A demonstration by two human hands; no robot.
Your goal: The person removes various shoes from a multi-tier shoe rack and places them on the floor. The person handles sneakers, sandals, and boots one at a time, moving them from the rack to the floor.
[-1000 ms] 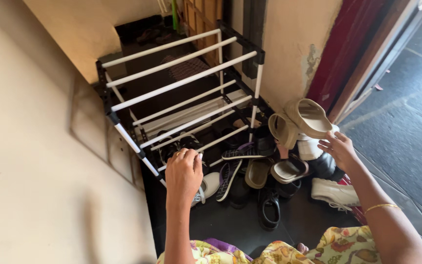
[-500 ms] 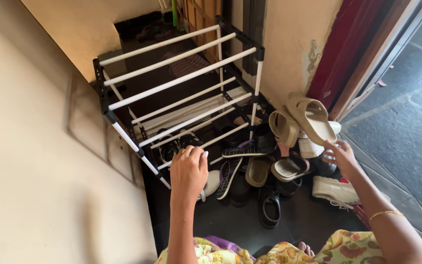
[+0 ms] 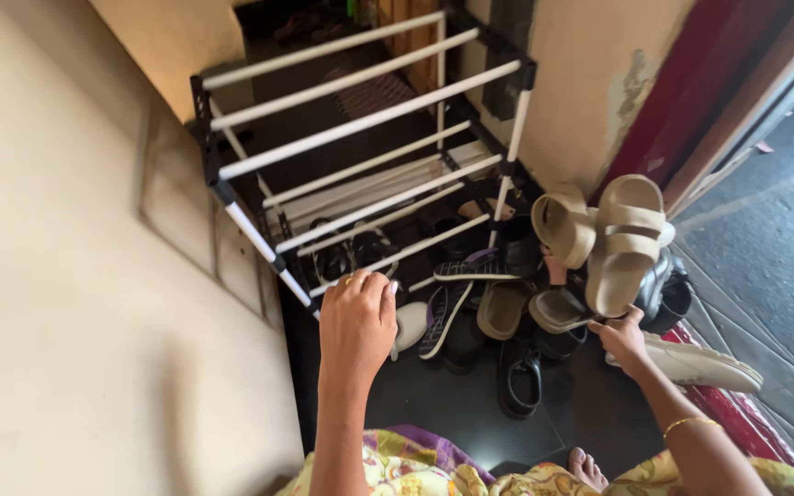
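Doorway floor: right hand (image 3: 622, 338) grips beige sandal (image 3: 624, 241).

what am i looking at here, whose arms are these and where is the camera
There is one view, from a camera worn on a person's head, looking down at their own two bare hands. No machine is involved.

The left hand is curled at the lower front corner of a shoe rack, a black frame with white bars, standing by a beige wall. It seems to grip a bar there, but the fingers hide the contact.

The right hand, with a gold bangle on that wrist, holds a beige sandal by its heel end, lifted over the pile. A matching beige sandal leans just beside it.

On the dark floor lie mixed shoes: flip-flops, a black sandal and a white sneaker. The patterned cloth at the bottom is the person's clothing.
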